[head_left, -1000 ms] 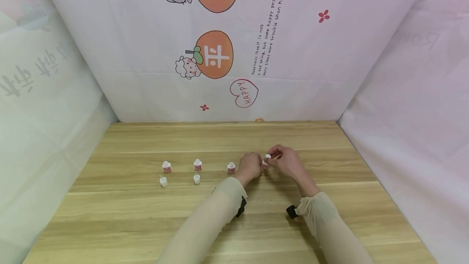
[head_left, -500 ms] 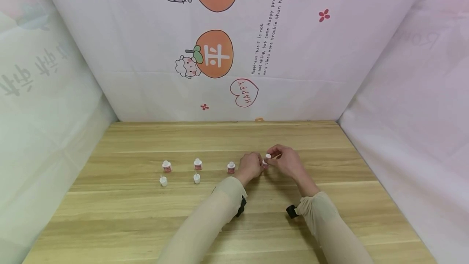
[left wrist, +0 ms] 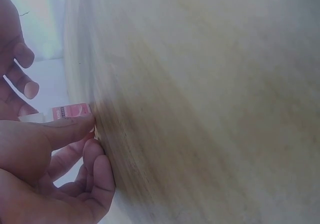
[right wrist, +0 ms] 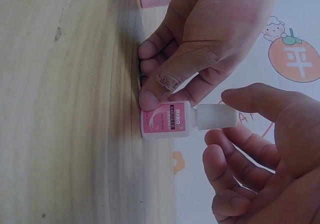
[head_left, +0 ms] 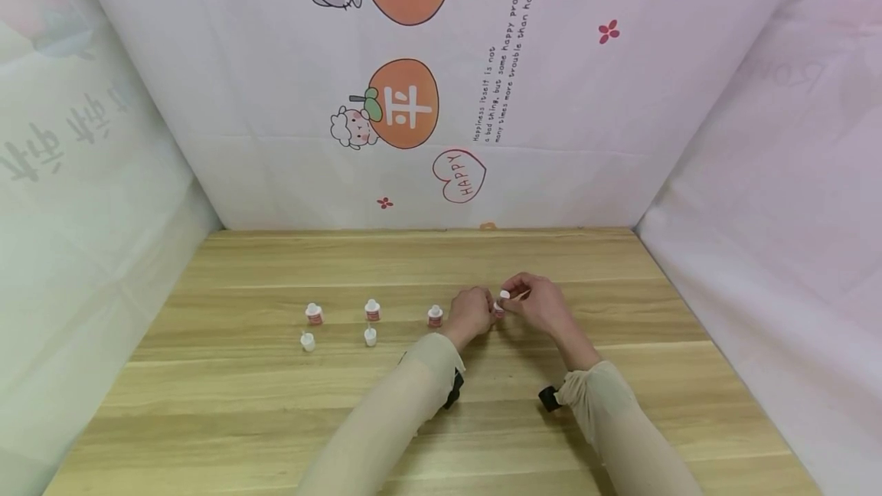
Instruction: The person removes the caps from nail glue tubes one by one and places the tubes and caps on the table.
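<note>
A small white nail glue bottle (right wrist: 167,120) with a pink label stands upright on the table in front of both hands. My left hand (head_left: 470,311) grips it low down with thumb and fingers, as the right wrist view shows. My right hand (head_left: 540,305) pinches the bottle's white cap (right wrist: 216,116) between thumb and fingertips. The cap sits on top of the neck. In the left wrist view the left thumb covers part of the pink label (left wrist: 72,110). The thumb carries a brown plaster (right wrist: 185,70).
To the left stand three similar uncapped bottles: one bottle (head_left: 435,317) beside the left hand, a middle bottle (head_left: 372,310) and a far-left bottle (head_left: 314,314). Two loose white caps, a cap (head_left: 370,337) and another cap (head_left: 307,341), lie before the two leftmost. White printed cloth (head_left: 551,98) encloses the table.
</note>
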{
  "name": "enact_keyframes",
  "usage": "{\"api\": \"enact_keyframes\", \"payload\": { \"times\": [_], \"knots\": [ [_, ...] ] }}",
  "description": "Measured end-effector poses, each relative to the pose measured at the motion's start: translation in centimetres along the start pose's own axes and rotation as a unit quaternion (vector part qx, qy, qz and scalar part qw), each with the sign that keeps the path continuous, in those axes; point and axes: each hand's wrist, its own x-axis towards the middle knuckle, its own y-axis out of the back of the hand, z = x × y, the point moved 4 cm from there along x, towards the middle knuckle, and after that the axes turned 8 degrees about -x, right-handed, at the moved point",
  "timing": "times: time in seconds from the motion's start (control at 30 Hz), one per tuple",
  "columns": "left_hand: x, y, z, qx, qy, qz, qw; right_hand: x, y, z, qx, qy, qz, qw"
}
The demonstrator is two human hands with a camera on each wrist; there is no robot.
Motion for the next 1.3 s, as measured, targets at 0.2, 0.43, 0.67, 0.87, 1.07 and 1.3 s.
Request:
{"api": "enact_keyframes", "payload": {
  "times": [0.2, 0.43, 0.67, 0.87, 1.07, 1.3],
  "knots": [
    [0.10, -0.27, -0.20, -0.004, 0.001, -0.001, 1.0000, -0.06, -0.08, 0.07, -0.005, 0.004, 0.006, 1.000],
    [0.39, -0.44, -0.35, -0.009, 0.002, -0.003, 1.0000, 0.06, -0.15, 0.16, -0.001, 0.001, -0.002, 1.000],
    [0.37, -0.41, -0.33, -0.005, 0.003, -0.002, 1.0000, 0.01, -0.13, 0.20, -0.006, 0.001, 0.004, 1.000],
    [0.30, -0.27, -0.21, -0.001, -0.001, -0.001, 1.0000, 0.11, -0.14, 0.18, -0.006, 0.005, 0.002, 1.000],
    [0.49, -0.40, -0.31, -0.003, 0.000, 0.002, 1.0000, 0.07, -0.15, 0.17, -0.003, -0.001, 0.004, 1.000],
    [0.27, -0.28, -0.29, -0.013, 0.005, -0.001, 0.9999, -0.01, -0.10, 0.08, -0.004, 0.008, 0.003, 1.000]
  ]
}}
